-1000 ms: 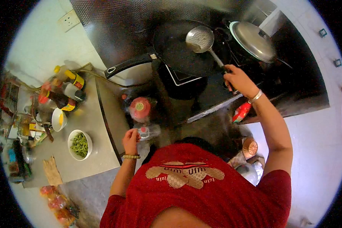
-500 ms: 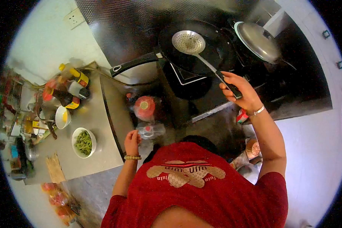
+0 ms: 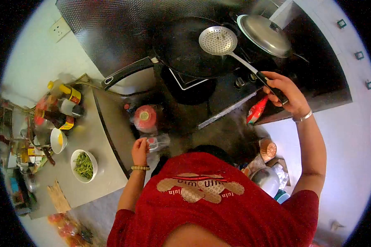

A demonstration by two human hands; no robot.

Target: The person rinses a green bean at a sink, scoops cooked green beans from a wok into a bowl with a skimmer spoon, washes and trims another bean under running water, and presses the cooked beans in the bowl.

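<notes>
My right hand (image 3: 287, 92) is closed around the black handle of a metal skimmer (image 3: 218, 40). Its round perforated head is held over the right side of a dark wok (image 3: 181, 49), whose long black handle (image 3: 127, 73) points left. Whether the skimmer touches the wok is unclear, and the wok's contents are too dark to make out. My left hand (image 3: 139, 150) hangs low by the counter edge with curled fingers, and nothing shows in it. Just beyond it, lower down, lie a clear plastic bottle (image 3: 158, 142) and a red-topped container (image 3: 145, 118).
A domed steel lid (image 3: 268, 36) sits right of the wok on the stove. On the left counter (image 3: 107, 173) are a bowl of cut green vegetables (image 3: 84, 166), a bowl with something yellow (image 3: 59, 140) and several bottles (image 3: 68, 108). A red packet (image 3: 257, 110) lies near the stove's front edge.
My right hand has moved right with the skimmer, whose head shifted from the wok's middle toward its right side. The view has turned slightly. My left hand stays low with curled fingers.
</notes>
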